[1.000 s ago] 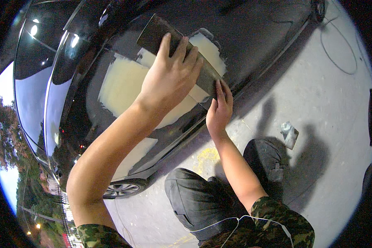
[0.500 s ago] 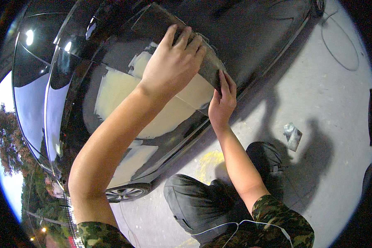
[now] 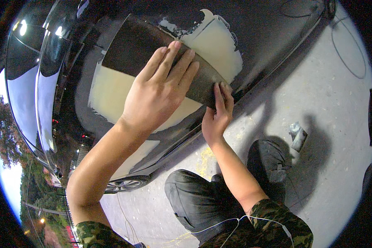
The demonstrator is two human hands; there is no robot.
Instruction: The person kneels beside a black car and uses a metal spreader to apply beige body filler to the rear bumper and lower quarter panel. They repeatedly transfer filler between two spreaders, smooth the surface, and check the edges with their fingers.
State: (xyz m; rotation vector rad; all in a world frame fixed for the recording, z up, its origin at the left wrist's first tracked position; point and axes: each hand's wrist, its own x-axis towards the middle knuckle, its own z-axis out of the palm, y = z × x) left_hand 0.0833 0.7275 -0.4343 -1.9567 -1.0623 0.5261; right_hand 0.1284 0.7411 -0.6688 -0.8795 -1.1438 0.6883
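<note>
A dark grey-brown sandpaper sheet (image 3: 128, 45) lies against the side of a black car (image 3: 268, 37), bent along the panel. Beneath it and around it show pale cream patches of body filler (image 3: 217, 45) with ragged edges. My left hand (image 3: 161, 82) rests flat on the middle of the sheet, its fingers stretched out and slightly apart. At the sheet's lower right end, my right hand (image 3: 219, 111) has its fingers on the surface and pinches the edge; its thumb is partly hidden. Part of the filler is covered by the sheet and my left forearm.
A car wheel (image 3: 128, 184) shows below my left forearm. My bent knees (image 3: 190, 194) are over the grey concrete floor (image 3: 339, 173). On that floor lie a small crumpled packet (image 3: 297, 135) and a looped cable (image 3: 351, 53). A thin white cord (image 3: 219, 223) crosses my lap.
Both hands and the sandpaper sheet have shifted left and toward me across the panel. More filler now shows beyond the sheet's far right side. The view has also moved slightly.
</note>
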